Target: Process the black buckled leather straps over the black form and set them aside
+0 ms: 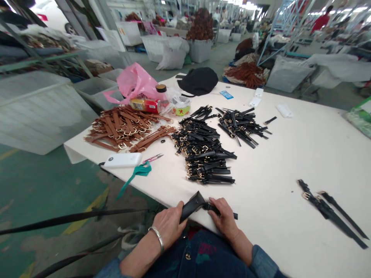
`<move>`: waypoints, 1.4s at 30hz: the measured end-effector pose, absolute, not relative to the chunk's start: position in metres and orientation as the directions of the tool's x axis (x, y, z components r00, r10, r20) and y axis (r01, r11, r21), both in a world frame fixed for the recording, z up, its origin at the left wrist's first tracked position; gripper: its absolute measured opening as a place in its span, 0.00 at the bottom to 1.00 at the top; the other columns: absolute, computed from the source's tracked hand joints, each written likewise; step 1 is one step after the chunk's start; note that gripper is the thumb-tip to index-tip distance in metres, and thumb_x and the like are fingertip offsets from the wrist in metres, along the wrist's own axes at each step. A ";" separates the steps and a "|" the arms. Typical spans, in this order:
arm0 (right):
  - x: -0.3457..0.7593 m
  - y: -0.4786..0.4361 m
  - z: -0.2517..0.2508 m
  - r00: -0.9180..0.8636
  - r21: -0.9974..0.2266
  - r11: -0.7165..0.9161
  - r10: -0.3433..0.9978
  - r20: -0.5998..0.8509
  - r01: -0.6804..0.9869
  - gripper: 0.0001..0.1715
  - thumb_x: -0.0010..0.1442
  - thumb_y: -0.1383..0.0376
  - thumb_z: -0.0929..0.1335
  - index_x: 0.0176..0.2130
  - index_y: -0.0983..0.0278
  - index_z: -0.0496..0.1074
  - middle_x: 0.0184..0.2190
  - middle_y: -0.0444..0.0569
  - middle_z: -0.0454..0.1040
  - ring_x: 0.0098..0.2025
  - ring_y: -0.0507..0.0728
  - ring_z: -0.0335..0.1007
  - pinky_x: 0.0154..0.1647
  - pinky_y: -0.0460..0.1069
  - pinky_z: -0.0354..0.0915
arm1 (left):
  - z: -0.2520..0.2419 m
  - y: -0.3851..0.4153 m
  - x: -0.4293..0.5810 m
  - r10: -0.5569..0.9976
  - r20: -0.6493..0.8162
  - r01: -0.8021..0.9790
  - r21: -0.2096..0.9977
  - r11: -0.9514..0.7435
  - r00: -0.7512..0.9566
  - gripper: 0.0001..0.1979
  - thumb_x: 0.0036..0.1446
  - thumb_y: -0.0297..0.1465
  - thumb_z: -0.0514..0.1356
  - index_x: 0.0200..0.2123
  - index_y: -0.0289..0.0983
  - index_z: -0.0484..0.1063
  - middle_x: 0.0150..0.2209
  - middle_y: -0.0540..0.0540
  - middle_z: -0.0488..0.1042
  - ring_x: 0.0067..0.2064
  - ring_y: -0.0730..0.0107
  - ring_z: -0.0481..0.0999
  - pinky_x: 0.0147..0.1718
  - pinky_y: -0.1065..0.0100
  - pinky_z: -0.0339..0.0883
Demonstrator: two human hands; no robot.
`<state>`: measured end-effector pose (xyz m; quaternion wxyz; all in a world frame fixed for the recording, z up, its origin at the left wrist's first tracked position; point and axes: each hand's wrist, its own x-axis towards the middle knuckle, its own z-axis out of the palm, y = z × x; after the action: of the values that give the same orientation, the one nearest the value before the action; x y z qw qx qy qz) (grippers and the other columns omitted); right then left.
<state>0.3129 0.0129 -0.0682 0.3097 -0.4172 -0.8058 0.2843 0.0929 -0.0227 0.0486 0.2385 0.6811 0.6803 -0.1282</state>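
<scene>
At the far left, two long dark bands (72, 218) hang below the table (290, 162) and are cut off by the picture's edge, so I cannot tell what they are. On the table's left corner lies a heap of brown straps (121, 127). Their buckles are too small to make out singly. Just nearer are a white power bank (123, 160) and pink-handled snips (153, 157).

Both forearms are cut off by the bottom edge. The left hand (169, 222), with a metal bangle at the wrist, is curled around the wide end of a black strap (193, 204); its palm is hidden. The right hand (224, 220) is closed over the strap's narrow part and hides its middle stretch, so whether a buckle sits there cannot be told.

The strap lies at the table's near edge, between the two hands. Its long axis runs roughly along that edge. The broad end is tipped up on the left and the thin tip pokes out rightward past the right hand's fingers.

Beyond the hands is a heap of black straps (203, 150). Well apart to the right lie a few more black straps (330, 210), pointing away down-right. A green packet (361, 116) is cut off by the right edge.
</scene>
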 end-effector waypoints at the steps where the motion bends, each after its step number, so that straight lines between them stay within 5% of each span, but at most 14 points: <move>1: 0.313 0.012 -0.068 -0.464 -0.716 0.493 0.846 0.262 0.494 0.25 0.56 0.67 0.64 0.54 0.59 0.59 0.34 0.51 0.67 0.37 0.59 0.62 0.37 0.57 0.64 | 0.047 -0.026 0.091 0.868 -0.495 0.988 0.153 0.035 0.046 0.19 0.54 0.39 0.47 0.48 0.38 0.58 0.36 0.42 0.74 0.38 0.57 0.74 0.35 0.60 0.65; 42: 0.314 0.012 -0.069 -0.443 -0.729 0.444 0.871 0.215 0.520 0.29 0.56 0.66 0.64 0.57 0.60 0.55 0.34 0.50 0.67 0.37 0.59 0.62 0.38 0.56 0.64 | 0.044 -0.022 0.093 0.853 -0.517 0.987 0.162 0.011 0.075 0.16 0.53 0.40 0.48 0.44 0.40 0.59 0.34 0.43 0.74 0.36 0.59 0.74 0.32 0.64 0.64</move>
<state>0.3140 0.0121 -0.0692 0.2968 -0.4366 -0.7963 0.2951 0.0928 -0.0224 0.0440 0.2479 0.6899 0.6665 -0.1354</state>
